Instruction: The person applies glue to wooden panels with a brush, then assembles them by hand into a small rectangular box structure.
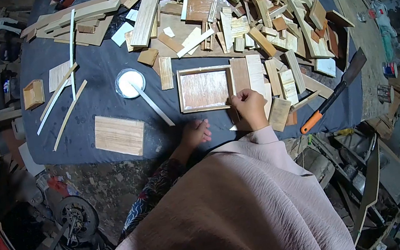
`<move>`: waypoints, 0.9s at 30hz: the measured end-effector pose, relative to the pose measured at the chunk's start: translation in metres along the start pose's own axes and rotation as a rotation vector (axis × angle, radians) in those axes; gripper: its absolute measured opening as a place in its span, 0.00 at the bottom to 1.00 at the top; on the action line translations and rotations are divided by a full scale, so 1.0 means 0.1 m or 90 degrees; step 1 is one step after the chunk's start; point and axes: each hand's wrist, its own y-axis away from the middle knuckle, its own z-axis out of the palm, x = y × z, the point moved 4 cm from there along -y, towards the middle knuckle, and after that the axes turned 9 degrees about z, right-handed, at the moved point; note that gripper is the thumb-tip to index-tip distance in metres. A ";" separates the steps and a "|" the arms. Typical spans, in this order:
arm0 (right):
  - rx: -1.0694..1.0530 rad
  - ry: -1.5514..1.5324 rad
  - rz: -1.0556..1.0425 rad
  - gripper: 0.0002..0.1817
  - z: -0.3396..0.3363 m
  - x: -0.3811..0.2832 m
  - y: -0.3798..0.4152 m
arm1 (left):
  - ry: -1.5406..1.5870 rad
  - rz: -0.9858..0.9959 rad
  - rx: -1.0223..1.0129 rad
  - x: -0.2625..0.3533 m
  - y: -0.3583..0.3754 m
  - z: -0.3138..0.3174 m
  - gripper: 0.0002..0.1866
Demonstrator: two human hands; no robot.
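A shallow rectangular wooden box (231, 80) with a pale, whitish bottom lies on the dark cloth in front of me. My right hand (251, 108) is at its lower right corner, thumb and fingertips pinched on the side wall. My left hand (195, 133) rests near the table's front edge, below the box and apart from it, with loosely bent fingers and nothing visible in it. To the left stands a round tub of white paste (126, 86), with a flat pale stick (154, 107) leaning out over its rim. A rectangular wooden board (120, 135) lies flat at the lower left.
Wood offcuts (247, 27) are heaped across the back and right. A long blade with an orange-ended handle (334, 89) lies at the right edge. Thin strips (70, 114) and a small wooden box (33, 94) are on the left. A wheel (75, 217) stands below the table.
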 end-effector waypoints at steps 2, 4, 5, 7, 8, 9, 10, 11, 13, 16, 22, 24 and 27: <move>0.003 0.001 -0.008 0.10 0.00 0.00 0.00 | 0.006 0.005 0.000 -0.03 -0.01 0.00 0.19; -0.007 0.001 -0.006 0.10 0.01 0.02 -0.02 | 0.020 0.010 0.002 -0.03 -0.02 0.00 0.19; -0.016 0.001 -0.006 0.11 0.01 0.04 -0.03 | 0.020 0.009 0.002 -0.03 -0.02 0.00 0.19; -0.024 0.001 0.006 0.11 -0.01 0.08 -0.05 | -0.002 0.010 0.001 -0.01 -0.02 0.00 0.18; -0.031 0.000 0.019 0.12 -0.01 0.10 -0.07 | -0.002 0.009 0.001 0.00 -0.01 0.00 0.18; -0.031 0.000 0.019 0.12 -0.03 0.11 -0.08 | -0.009 0.013 0.002 0.00 0.00 0.00 0.18; -0.020 0.005 0.023 0.12 -0.05 0.13 -0.11 | -0.017 0.017 0.003 0.01 0.00 0.00 0.18; -0.009 0.011 0.028 0.12 -0.07 0.14 -0.12 | -0.017 0.017 0.003 0.01 0.00 0.00 0.18; -0.017 -0.008 0.030 0.12 -0.06 0.20 -0.14 | -0.017 0.015 -0.001 0.01 -0.01 0.01 0.18; -0.069 -0.029 0.044 0.13 -0.05 0.17 -0.11 | -0.019 0.002 0.000 -0.01 -0.03 0.01 0.18; -0.061 -0.028 0.052 0.13 0.02 0.11 -0.04 | -0.020 0.014 -0.008 -0.02 -0.03 0.00 0.18; -0.030 -0.002 0.027 0.12 0.00 0.05 -0.02 | -0.026 0.021 -0.006 -0.01 -0.02 0.00 0.18; -0.021 -0.011 0.016 0.12 0.01 0.07 -0.03 | -0.037 0.020 -0.001 0.04 0.00 0.01 0.18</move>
